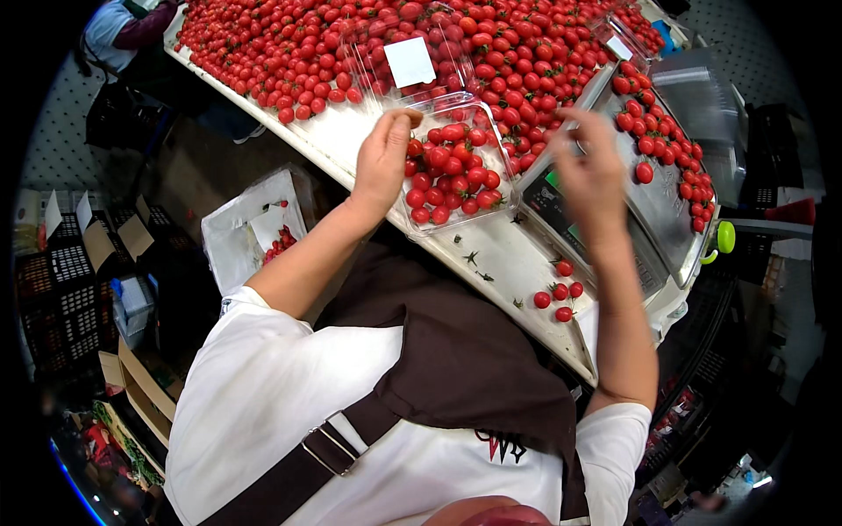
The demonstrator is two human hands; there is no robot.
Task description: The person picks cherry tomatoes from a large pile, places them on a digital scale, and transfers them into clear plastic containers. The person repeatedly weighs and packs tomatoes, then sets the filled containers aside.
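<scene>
A clear plastic clamshell container [421, 227] stands with its lid [358, 49] folded back, at the near edge of a white table [316, 141]. Cherry tomatoes [454, 167] partly fill its base. My left hand [383, 161] is at the container's left rim, fingers curled over the far corner. Motion blurs my right hand [591, 174], raised over the display of a weighing scale [549, 197]; its fingers look apart, and no tomato shows in them. The scale's metal pan [661, 204] carries loose cherry tomatoes [664, 148] along its far side.
A large heap of cherry tomatoes [526, 46] covers the table's far part. Several loose tomatoes [559, 291] and green stems [470, 256] lie near the front corner. Stacked clear plastic containers [697, 112] stand beyond the scale. A foam box [227, 230] sits below, left. Another person [125, 29] stands far left.
</scene>
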